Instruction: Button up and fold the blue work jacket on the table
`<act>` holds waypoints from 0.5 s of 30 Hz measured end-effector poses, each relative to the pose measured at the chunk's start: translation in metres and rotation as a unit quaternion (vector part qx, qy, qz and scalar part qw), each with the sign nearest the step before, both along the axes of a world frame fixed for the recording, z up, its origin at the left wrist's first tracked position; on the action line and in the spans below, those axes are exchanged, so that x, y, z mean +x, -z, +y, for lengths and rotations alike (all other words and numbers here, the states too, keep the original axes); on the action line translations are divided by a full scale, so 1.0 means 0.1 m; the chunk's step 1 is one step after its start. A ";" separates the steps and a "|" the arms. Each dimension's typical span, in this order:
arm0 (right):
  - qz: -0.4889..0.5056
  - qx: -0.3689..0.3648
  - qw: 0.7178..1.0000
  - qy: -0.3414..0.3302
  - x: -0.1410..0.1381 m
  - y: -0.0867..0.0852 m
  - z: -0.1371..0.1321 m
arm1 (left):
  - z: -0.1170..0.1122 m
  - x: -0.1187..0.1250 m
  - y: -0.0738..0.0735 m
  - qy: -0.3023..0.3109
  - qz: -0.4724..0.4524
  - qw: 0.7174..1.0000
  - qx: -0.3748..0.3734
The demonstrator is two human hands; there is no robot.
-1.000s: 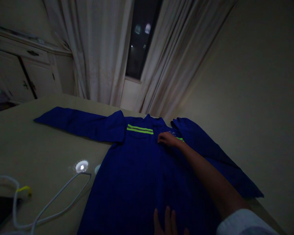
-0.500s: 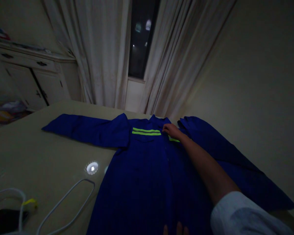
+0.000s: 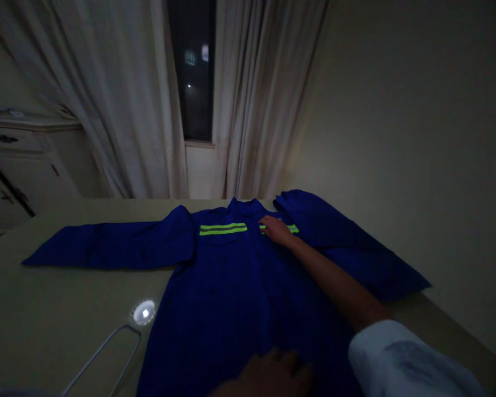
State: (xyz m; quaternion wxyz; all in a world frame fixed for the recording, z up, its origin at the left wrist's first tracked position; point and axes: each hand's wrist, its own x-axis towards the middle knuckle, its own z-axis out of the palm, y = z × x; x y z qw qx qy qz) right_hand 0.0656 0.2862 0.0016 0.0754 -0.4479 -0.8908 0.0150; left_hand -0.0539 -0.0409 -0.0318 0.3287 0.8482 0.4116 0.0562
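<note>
A dark blue work jacket (image 3: pixel 215 309) lies spread, front up, with its collar at the far end. Yellow-green reflective stripes (image 3: pixel 223 229) cross both sides of its chest. My right hand (image 3: pixel 276 229) reaches over the jacket's right half, its fingers drawn together on the cloth at the front opening, covering part of the right stripe. Low in the view, my left hand (image 3: pixel 268 377) rests over the lower front of the jacket. It is dark and blurred, with its fingers somewhat apart and nothing visible in them.
The jacket lies on a pale, glossy table (image 3: pixel 66 314) that reflects a round light. A white cable loop (image 3: pixel 103 353) is at the lower left. Beyond the table hang curtains (image 3: pixel 128 99) beside a narrow window, with a cabinet (image 3: pixel 25 160) at left and a wall at right.
My left hand has come further into view over the lower jacket. My right hand stays by the chest stripe, uncovering more of it. The view has swung right.
</note>
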 end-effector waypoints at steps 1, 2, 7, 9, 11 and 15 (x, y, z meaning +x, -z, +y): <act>0.009 -0.008 1.000 0.002 0.15 -0.03 -0.14 | 0.07 -0.10 -0.19 0.018 -0.014 1.000 -0.003; 0.025 -0.021 0.999 0.000 0.31 -0.05 -0.31 | 0.13 -0.20 -0.36 0.019 -0.036 0.999 0.003; 0.126 -0.128 0.982 -0.052 1.03 -0.15 -1.55 | 0.18 -0.38 -0.73 0.029 0.044 0.999 0.015; 0.128 -0.165 0.977 -0.045 1.23 -0.17 -2.10 | 0.12 -0.30 -0.69 0.067 0.064 0.996 -0.006; 0.116 -0.193 0.974 -0.026 1.36 -0.14 -2.58 | 0.03 -0.18 -0.61 0.099 0.066 0.993 -0.020; 0.078 -0.211 0.974 -0.002 1.51 0.05 -3.15 | -0.13 0.01 -0.47 0.106 0.074 0.992 -0.003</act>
